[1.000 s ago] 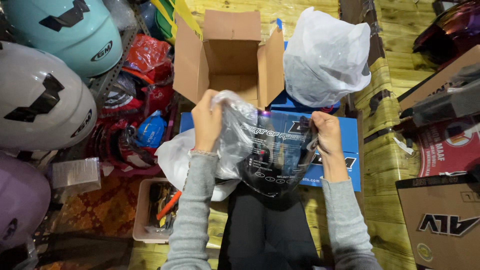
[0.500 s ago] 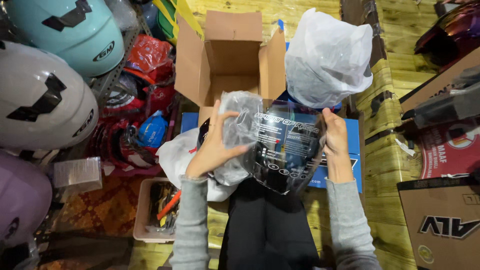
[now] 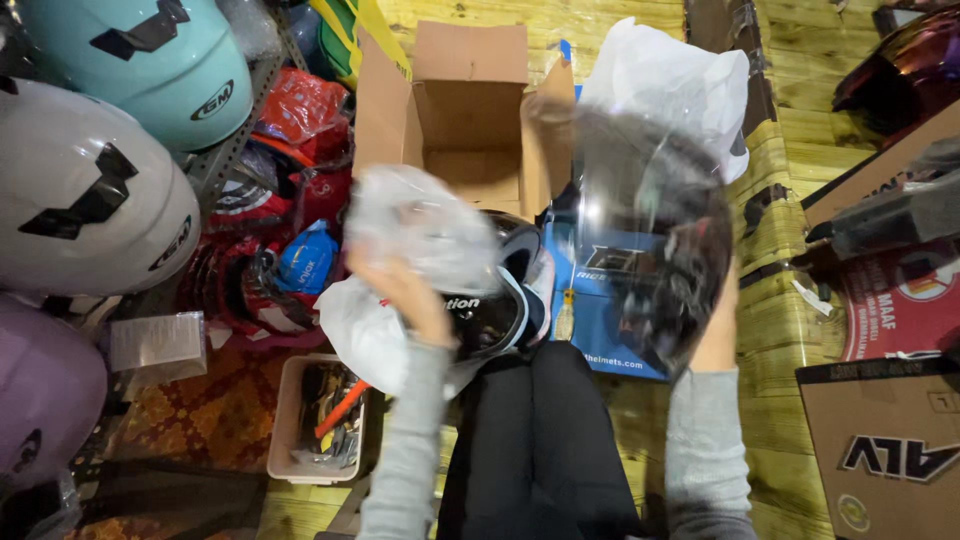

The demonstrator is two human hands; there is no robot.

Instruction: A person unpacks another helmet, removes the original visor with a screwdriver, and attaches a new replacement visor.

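Note:
My left hand [image 3: 408, 296] grips a crumpled clear plastic bag [image 3: 420, 225], lifted above my lap. My right hand [image 3: 716, 335] holds a dark tinted helmet visor [image 3: 650, 250] by its lower right edge; the visor is free of the bag, blurred, and held out to the right. Between my hands, on my knees, lies a black helmet [image 3: 495, 300] with light trim, partly inside a white bag [image 3: 365, 335].
An open empty cardboard box [image 3: 465, 110] stands ahead, a white plastic bag [image 3: 680, 85] to its right, a blue box [image 3: 600, 300] beneath. Teal [image 3: 150, 60], white [image 3: 85, 200] and lilac [image 3: 40, 390] helmets sit left. A beige tool tray [image 3: 325, 420] is on the floor; cartons at right [image 3: 890, 450].
The visor has come out of the clear bag: my left hand drew the bag off to the left while my right hand carried the visor to the right.

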